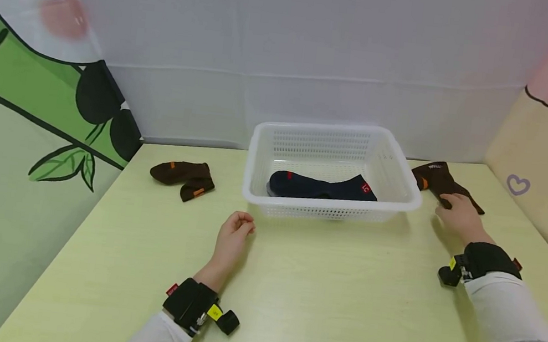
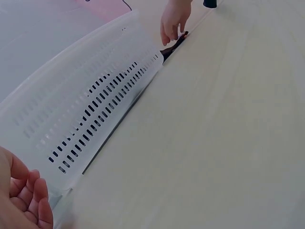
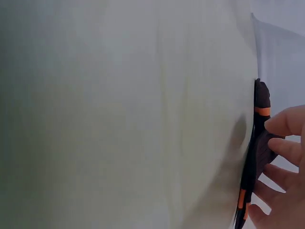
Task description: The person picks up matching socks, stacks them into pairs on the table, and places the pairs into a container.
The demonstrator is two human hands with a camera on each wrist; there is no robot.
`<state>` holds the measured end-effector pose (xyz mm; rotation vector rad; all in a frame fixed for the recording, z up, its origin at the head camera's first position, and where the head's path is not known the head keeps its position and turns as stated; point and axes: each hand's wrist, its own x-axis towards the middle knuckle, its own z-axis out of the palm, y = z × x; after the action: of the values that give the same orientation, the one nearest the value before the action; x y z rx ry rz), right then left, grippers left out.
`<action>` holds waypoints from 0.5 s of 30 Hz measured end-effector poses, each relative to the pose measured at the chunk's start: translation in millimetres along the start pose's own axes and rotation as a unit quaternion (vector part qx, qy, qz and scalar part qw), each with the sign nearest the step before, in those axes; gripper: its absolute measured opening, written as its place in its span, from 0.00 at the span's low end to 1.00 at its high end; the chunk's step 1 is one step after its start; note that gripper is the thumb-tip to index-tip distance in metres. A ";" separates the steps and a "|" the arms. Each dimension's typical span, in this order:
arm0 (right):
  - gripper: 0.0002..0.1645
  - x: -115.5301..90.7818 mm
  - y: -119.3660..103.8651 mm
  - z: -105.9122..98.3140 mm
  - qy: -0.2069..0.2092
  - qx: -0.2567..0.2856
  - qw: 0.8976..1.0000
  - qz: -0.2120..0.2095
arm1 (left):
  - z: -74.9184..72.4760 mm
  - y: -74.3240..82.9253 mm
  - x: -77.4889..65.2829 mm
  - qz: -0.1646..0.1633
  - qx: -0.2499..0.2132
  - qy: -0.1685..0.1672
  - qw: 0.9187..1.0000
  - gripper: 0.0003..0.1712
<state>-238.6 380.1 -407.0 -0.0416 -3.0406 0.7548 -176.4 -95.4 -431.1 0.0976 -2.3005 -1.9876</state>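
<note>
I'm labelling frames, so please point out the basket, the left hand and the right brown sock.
Basket [image 1: 330, 205]: head view, front rim.
Left hand [image 1: 233, 238]: head view, middle.
Right brown sock [image 1: 438, 180]: head view, middle.

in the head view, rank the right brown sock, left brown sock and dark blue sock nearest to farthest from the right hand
1. right brown sock: at the right hand, right of the basket
2. dark blue sock: inside the basket
3. left brown sock: left of the basket
</note>
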 end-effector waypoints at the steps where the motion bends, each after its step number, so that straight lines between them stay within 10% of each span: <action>1: 0.33 1.0 1.9 -0.9 -0.018 -0.013 1.000 0.006 | 0.0 -0.2 -0.1 0.000 0.000 0.001 1.000 0.09; 15: 0.33 -0.4 16.4 -6.5 -0.054 -0.057 0.997 -0.001 | 0.4 -1.6 0.3 -0.002 -0.005 -0.003 1.000 0.09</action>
<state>-237.7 397.6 -408.9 0.0008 -3.1836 0.6027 -176.8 -95.3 -432.7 0.0956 -2.2951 -2.0041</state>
